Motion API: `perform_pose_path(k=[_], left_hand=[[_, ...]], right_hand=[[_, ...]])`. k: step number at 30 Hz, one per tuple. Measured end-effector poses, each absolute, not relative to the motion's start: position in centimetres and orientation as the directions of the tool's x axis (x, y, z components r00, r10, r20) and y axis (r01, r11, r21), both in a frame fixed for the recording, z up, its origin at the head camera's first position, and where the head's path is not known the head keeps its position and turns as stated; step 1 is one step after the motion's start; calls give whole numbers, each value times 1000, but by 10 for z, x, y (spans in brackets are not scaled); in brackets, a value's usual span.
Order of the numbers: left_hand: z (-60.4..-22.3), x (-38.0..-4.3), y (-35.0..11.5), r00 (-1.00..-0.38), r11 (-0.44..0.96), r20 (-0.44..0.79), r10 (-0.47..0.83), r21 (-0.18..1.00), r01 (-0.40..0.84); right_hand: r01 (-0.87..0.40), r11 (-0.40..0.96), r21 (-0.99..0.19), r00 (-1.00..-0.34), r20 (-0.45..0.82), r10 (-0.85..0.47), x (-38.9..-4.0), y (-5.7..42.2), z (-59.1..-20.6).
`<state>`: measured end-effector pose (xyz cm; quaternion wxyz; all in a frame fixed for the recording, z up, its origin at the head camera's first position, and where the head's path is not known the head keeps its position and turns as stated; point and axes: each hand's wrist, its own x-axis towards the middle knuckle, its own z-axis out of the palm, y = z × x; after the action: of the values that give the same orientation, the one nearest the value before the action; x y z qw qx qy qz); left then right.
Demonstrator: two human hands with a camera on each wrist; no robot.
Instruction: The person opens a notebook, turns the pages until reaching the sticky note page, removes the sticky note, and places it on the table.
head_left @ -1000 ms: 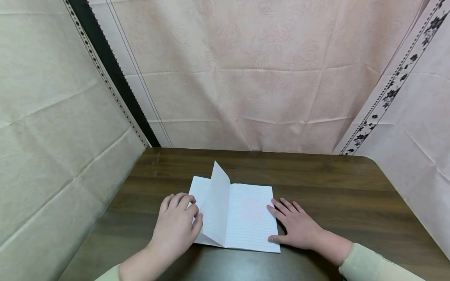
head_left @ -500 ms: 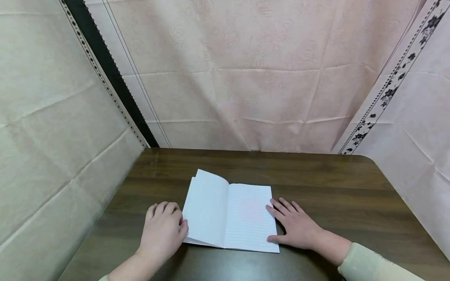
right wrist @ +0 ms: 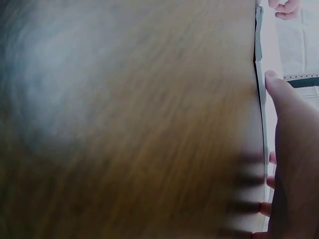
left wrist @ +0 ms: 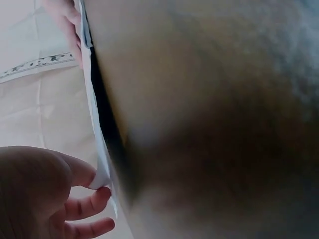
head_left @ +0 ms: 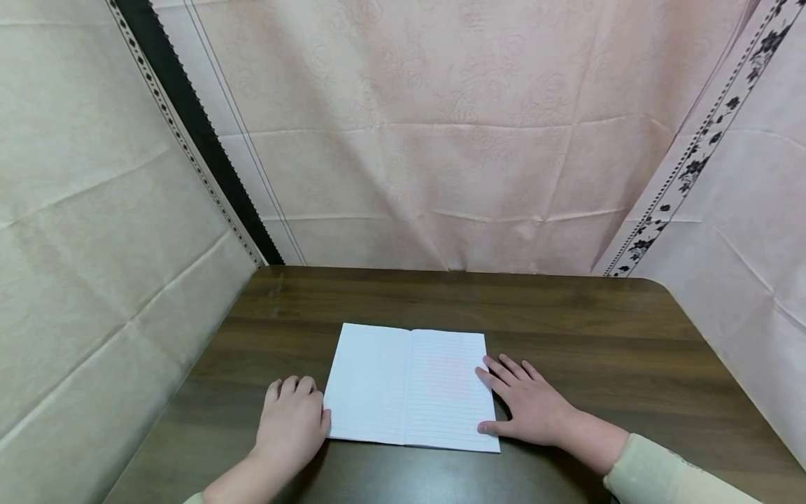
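An open notebook (head_left: 368, 381) lies on the table, its left page looking blank and its right page ruled, with a faint pinkish patch. At its left edge is my left hand (head_left: 292, 423), fingers curled. The left wrist view shows that hand's thumb and a fingertip (left wrist: 102, 196) pinching the edge of the white paper (left wrist: 102, 172). My right hand (head_left: 529, 406) rests spread out at the right edge, thumb and fingertips on the ruled page. In the right wrist view the thumb (right wrist: 279, 87) lies over the notebook's near edge (right wrist: 261, 94).
The brown wood-grain table (head_left: 567, 308) extends around the notebook and has a rounded far right corner. Pale cloth (head_left: 441, 175) hangs behind it, with more cloth at the left (head_left: 113, 245) and right. A black strip (head_left: 201, 133) runs down the left cloth join.
The raised page has turned over to the left and now lies flat. My left hand has moved left and down with it to the notebook's left edge. The right hand stays put.
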<state>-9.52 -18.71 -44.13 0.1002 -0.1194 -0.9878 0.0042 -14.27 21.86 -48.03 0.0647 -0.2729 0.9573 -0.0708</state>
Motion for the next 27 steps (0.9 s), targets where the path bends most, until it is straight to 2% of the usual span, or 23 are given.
perform_pose_path(k=[10,27], left_hand=[[-446,-97,-187,-968,968,77,238,-97,230],[-448,-100,-184,-966,966,98,241,-119,229]], right_hand=[[-512,840,-182,-841,-94,-533,-142,217,-477],[-513,841,-171,-841,-96,-532,-144,219,-479]])
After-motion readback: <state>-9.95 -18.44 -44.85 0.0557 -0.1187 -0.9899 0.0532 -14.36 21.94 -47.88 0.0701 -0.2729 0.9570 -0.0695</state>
